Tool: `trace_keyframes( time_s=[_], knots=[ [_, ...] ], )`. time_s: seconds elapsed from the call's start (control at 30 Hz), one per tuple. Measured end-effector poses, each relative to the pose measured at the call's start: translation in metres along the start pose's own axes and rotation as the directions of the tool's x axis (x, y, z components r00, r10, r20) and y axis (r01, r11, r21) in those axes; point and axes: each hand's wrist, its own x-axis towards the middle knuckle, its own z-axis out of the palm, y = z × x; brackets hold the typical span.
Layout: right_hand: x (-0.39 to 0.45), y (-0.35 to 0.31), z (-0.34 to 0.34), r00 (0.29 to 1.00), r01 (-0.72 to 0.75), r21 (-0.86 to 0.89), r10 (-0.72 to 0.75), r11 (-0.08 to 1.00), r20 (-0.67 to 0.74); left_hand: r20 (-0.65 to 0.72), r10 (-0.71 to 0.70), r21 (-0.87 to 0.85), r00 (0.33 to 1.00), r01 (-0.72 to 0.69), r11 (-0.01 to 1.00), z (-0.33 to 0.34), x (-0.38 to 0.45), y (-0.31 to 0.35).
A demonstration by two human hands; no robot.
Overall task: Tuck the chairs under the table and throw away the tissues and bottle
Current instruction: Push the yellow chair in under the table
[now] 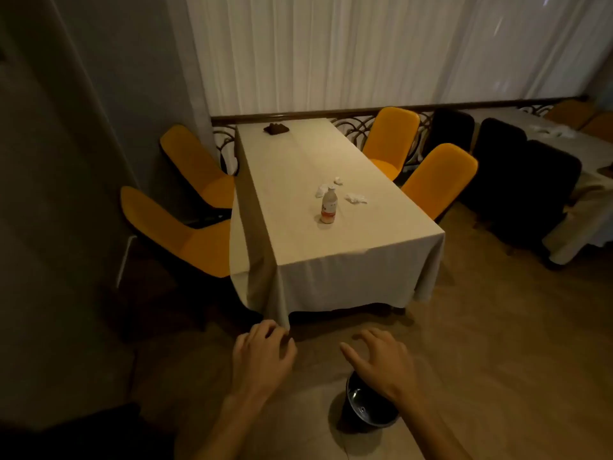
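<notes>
A long table (348, 247) under a cream cloth stands ahead of me. On it a small plastic bottle (329, 207) stands upright among crumpled white tissues (355, 198). Two orange chairs stand on the left, the near one (185, 237) and the far one (199, 167) both pulled out from the table. Two more orange chairs stand on the right, near (438, 177) and far (391, 137). My left hand (262, 356) and my right hand (378, 360) hover over the floor in front of the table, fingers loosely curled, holding nothing.
A black bin (365, 410) stands on the floor under my right wrist. A dark folded cloth (276, 128) lies at the table's far end. Black chairs (517, 180) and another clothed table (583, 200) stand to the right. A dark wall runs along the left, curtains behind.
</notes>
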Motion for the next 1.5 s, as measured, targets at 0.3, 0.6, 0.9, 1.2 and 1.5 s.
trace_keyframes(
  time_s=[0.3, 0.6, 0.9, 1.2, 1.5],
  knots=[
    [0.010, 0.013, -0.017, 0.984, 0.158, 0.114, -0.146, 0.981, -0.105, -0.066, -0.133, -0.075, 0.989, 0.128, 0.989, -0.012, -0.007, 0.017],
    [0.030, -0.007, -0.014, 0.953, 0.302, 0.360, -0.291, 0.883, -0.085, -0.108, -0.267, -0.030, 0.958, 0.265, 0.964, -0.034, -0.026, 0.011],
    [0.070, -0.062, 0.009, 0.922, 0.373, 0.325, -0.387, 0.869, -0.023, -0.165, -0.349, -0.004, 0.922, 0.354, 0.935, -0.047, -0.015, -0.044],
    [0.141, -0.165, 0.055, 0.891, 0.420, 0.308, -0.453, 0.854, 0.039, -0.234, -0.415, -0.083, 0.879, 0.408, 0.909, -0.063, 0.036, -0.156],
    [0.213, -0.275, 0.089, 0.896, 0.391, 0.321, -0.436, 0.862, 0.078, -0.279, -0.433, -0.104, 0.857, 0.421, 0.901, -0.093, 0.098, -0.266]
  ],
)
